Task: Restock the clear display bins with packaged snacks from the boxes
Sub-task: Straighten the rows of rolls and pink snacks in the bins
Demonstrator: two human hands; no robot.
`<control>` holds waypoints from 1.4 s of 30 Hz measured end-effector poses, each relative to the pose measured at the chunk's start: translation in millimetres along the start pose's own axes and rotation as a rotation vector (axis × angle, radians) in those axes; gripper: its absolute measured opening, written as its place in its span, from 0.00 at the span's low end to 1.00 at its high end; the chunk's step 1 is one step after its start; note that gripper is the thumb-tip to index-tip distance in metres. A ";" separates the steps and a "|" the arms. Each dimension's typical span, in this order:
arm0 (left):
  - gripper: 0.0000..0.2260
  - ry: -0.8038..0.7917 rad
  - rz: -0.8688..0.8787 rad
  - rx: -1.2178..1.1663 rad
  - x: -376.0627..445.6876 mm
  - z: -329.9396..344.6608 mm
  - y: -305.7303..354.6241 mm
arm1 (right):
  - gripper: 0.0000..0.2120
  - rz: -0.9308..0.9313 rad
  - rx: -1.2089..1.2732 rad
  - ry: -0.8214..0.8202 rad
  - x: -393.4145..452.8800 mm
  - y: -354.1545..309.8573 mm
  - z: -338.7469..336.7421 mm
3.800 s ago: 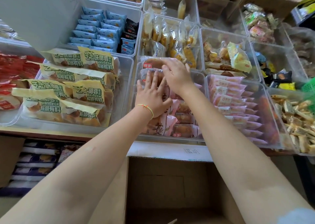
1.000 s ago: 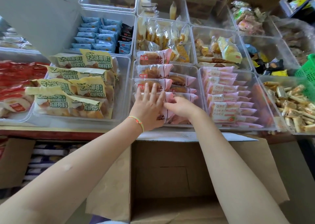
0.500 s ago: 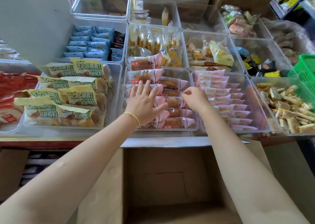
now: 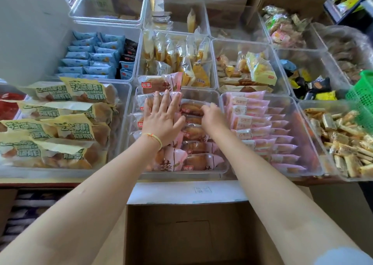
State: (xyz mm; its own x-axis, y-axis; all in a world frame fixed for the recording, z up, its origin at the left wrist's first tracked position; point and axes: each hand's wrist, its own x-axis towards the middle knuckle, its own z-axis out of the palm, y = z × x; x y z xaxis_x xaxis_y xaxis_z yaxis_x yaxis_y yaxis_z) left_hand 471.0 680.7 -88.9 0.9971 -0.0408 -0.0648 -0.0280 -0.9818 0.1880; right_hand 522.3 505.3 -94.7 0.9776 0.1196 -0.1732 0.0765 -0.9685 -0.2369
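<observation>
I watched both hands work inside the clear display bin (image 4: 219, 98) at the middle of the front row on the table (image 4: 36, 181). The left hand (image 4: 161, 121) lay flat, fingers straight and spread, pressing on the left column of pink-wrapped bread packets (image 4: 173, 159); its grip was released, grasping nothing. A yellow cord bracelet (image 4: 155, 138) circled that wrist. The right hand (image 4: 213, 116) reached in beside it with its fingers curled down onto a packet (image 4: 191, 108) in the right column, near the far end of the bin; its grip looked clenched on that packet's edge, though the fingertips were hidden from me.

The packets filled the bin in two overlapping columns, and one more (image 4: 159, 84) leaned on the bin's far rim. Left of it, a larger bin (image 4: 126, 89) held cream-and-green bread bags (image 4: 84, 90). To the right, another bin (image 4: 302, 111) carried a neat row of pale pink snack packs (image 4: 252, 121). Behind stood bins with blue packets (image 4: 90, 59) and yellow-wrapped pastries (image 4: 198, 69). A green basket (image 4: 361, 99) sat at the far right. Below the table's edge, between the forearms, an open cardboard box (image 4: 177, 234) showed its brown interior.
</observation>
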 end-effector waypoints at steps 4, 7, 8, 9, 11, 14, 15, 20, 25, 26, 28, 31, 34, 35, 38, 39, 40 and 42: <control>0.30 0.024 -0.007 0.011 2.0 4.5 2.3 | 0.16 0.054 0.032 0.001 35.1 4.8 -1.4; 0.30 0.040 -0.013 -0.014 3.5 6.4 3.2 | 0.21 -0.014 0.046 -0.119 51.8 -4.6 6.7; 0.30 0.046 -0.013 -0.023 3.8 7.2 3.0 | 0.22 -0.023 0.023 -0.150 55.5 -7.6 10.1; 0.30 0.049 -0.015 -0.027 4.0 7.9 2.9 | 0.22 -0.025 -0.015 -0.170 58.9 -10.3 13.5; 0.30 0.052 -0.019 -0.027 4.6 8.7 2.4 | 0.21 -0.022 -0.097 -0.188 64.7 -14.8 16.8; 0.30 0.050 -0.024 -0.029 5.7 8.9 1.6 | 0.21 -0.055 -0.213 -0.195 72.2 -18.8 14.0; 0.30 0.048 -0.024 -0.029 5.9 9.0 1.2 | 0.20 -0.075 -0.247 -0.190 74.4 -18.8 11.5; 0.31 0.049 -0.025 -0.030 5.9 9.8 0.4 | 0.16 -0.173 -0.349 -0.104 75.0 -13.5 1.7; 0.31 0.056 -0.028 -0.035 5.9 9.5 0.4 | 0.19 -0.233 -0.464 -0.049 68.5 -17.3 -13.6; 0.30 0.054 -0.028 -0.036 5.4 9.2 0.7 | 0.19 -0.242 -0.497 -0.040 67.3 -18.7 -14.6; 0.30 0.054 -0.024 -0.038 4.6 8.7 1.4 | 0.18 -0.256 -0.548 -0.021 64.8 -22.1 -12.7; 0.30 0.056 -0.024 -0.040 4.6 8.4 1.2 | 0.17 -0.261 -0.550 -0.009 62.8 -27.2 -4.1; 0.30 0.054 -0.026 -0.036 4.0 8.7 1.1 | 0.17 -0.264 -0.500 -0.072 62.1 -24.7 10.1; 0.30 0.053 -0.026 -0.035 3.9 9.0 1.2 | 0.18 -0.249 -0.454 -0.083 62.2 -21.9 13.3; 0.30 0.049 -0.030 -0.034 4.2 9.2 1.2 | 0.24 -0.199 -0.361 -0.085 61.8 -13.2 15.3; 0.30 0.050 -0.028 -0.032 4.5 9.5 1.1 | 0.28 -0.202 -0.351 -0.074 58.7 -11.2 15.7; 0.30 0.052 -0.025 -0.029 4.5 10.2 1.1 | 0.32 -0.214 -0.353 -0.056 53.6 -10.5 17.1; 0.30 0.059 -0.024 -0.032 4.7 11.3 0.6 | 0.33 -0.241 -0.313 -0.015 38.7 -12.0 20.1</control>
State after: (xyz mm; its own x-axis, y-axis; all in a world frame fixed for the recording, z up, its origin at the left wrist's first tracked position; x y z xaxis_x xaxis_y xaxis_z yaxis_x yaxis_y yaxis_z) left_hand 474.9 677.8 -100.2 0.9999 -0.0049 -0.0122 -0.0022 -0.9758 0.2187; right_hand 555.3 525.9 -117.8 0.9215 0.3529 -0.1623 0.3622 -0.9316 0.0304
